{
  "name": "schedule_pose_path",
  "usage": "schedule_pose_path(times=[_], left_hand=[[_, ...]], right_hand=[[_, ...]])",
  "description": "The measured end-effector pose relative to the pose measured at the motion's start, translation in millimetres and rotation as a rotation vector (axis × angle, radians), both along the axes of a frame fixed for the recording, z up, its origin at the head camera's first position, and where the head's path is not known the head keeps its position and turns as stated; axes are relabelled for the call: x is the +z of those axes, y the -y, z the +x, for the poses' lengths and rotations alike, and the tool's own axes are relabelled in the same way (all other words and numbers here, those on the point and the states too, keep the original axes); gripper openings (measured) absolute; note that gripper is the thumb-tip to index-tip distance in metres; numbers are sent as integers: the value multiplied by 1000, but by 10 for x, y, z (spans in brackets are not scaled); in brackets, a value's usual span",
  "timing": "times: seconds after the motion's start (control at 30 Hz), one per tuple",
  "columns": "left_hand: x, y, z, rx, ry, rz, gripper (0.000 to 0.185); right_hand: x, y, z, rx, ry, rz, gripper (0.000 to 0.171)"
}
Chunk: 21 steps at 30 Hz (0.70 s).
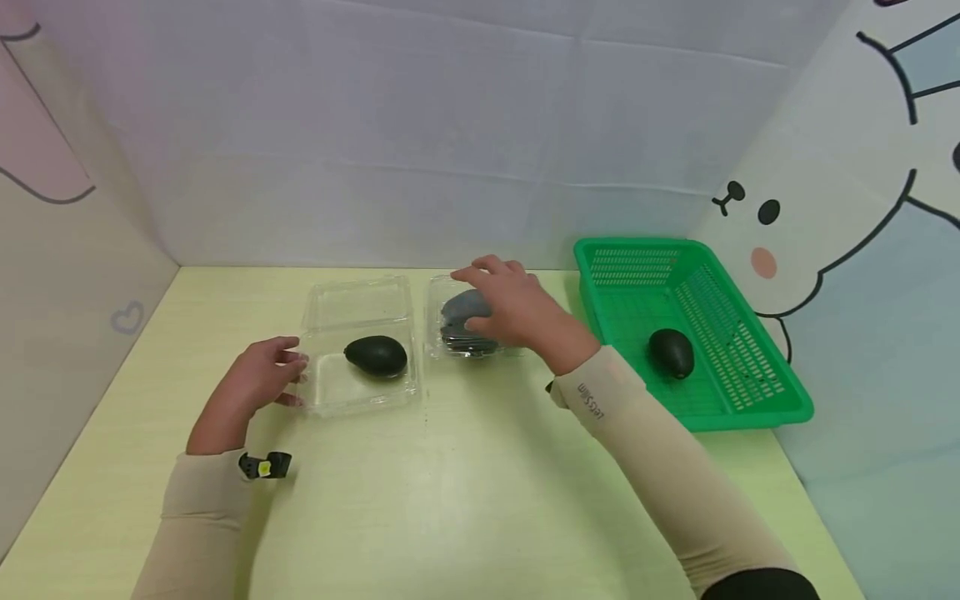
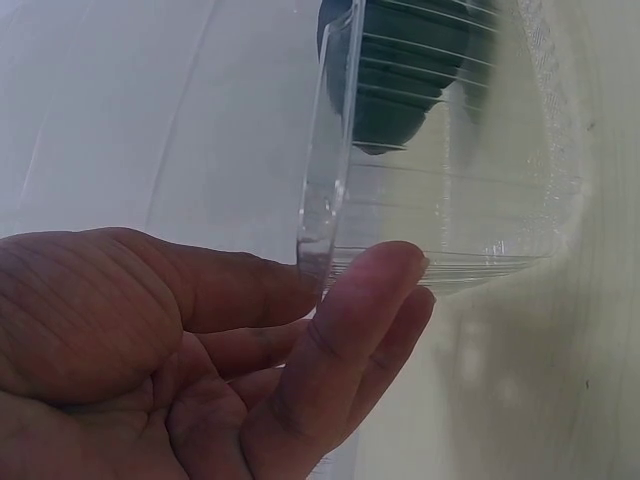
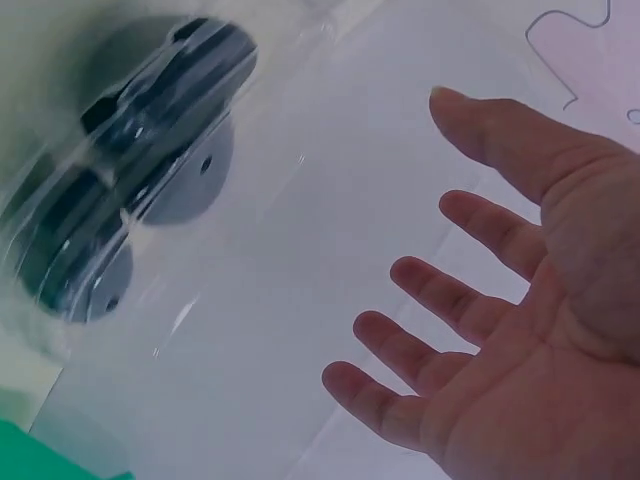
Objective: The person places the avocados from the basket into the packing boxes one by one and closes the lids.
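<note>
An open clear plastic clamshell box [image 1: 358, 392] holds a dark avocado [image 1: 375, 356], its lid [image 1: 358, 304] tilted up behind. My left hand [image 1: 294, 375] touches the box's left edge with relaxed fingers; in the left wrist view the thumb [image 2: 365, 300] lies against the clear rim [image 2: 320, 200], with the avocado [image 2: 400, 70] beyond. A second clamshell [image 1: 447, 337] is closed over another avocado [image 1: 457, 312]. My right hand [image 1: 487, 287] is spread over its lid. The right wrist view shows that hand [image 3: 440, 290] open with fingers splayed, slightly apart from the closed box [image 3: 130, 200].
A green plastic basket [image 1: 750, 414] stands at the right with one dark avocado [image 1: 671, 352] in it. White and patterned walls close in the pale yellow table [image 1: 465, 500] on three sides.
</note>
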<state>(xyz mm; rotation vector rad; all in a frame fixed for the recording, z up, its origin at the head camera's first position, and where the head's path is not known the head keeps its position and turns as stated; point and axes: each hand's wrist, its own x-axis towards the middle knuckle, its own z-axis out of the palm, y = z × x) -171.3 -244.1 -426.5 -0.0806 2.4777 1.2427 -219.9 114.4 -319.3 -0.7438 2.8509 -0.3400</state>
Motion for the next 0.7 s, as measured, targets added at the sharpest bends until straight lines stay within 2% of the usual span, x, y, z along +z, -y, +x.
schedule_pose_path(times=[0.33,0.7], left_hand=[[0,-3,-13,0,7,-16,61],[-29,7,-17,12,11,-12,61]], right_hand=[[52,-431,-41,-77,-2,-21,66],[41,-534,-35,-77,0,-32,65]])
